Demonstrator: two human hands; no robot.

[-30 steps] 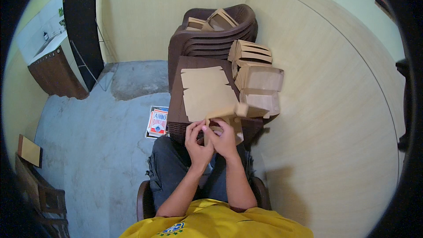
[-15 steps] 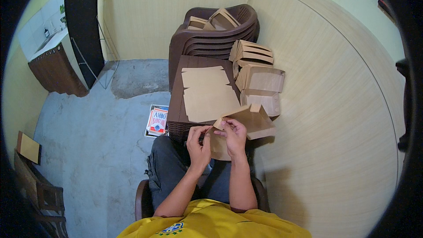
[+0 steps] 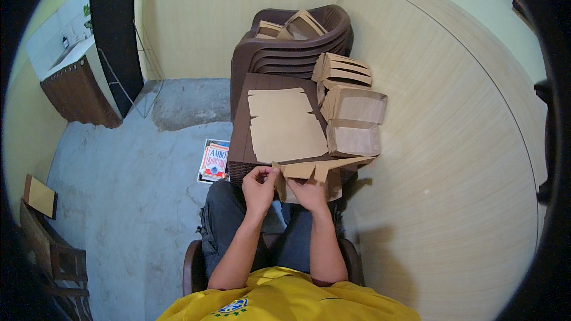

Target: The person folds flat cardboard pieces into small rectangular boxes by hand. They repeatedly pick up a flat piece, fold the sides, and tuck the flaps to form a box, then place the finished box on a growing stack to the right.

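Note:
A partly folded brown cardboard box (image 3: 300, 170) is held over my lap at the near edge of the brown table. My left hand (image 3: 259, 191) pinches its left corner flap between thumb and fingers. At the inner side of the box is my right hand (image 3: 309, 193), gripping the cardboard near a flap, its fingertips partly covered by the board. Just beyond, flat cut cardboard blanks (image 3: 285, 128) with slotted edges lie on the brown table (image 3: 241, 134).
Folded open boxes (image 3: 357, 113) and a nested stack of them (image 3: 345, 71) stand along the table's right side by the wall. More boxes (image 3: 303, 25) rest on stacked brown chairs (image 3: 279, 53). A white tray of printed packets (image 3: 214, 160) sits left of the table.
The box has turned and tilted, bringing its long flap across the top. My right hand has moved down to its inside, while my left hand has shifted slightly left to the corner flap.

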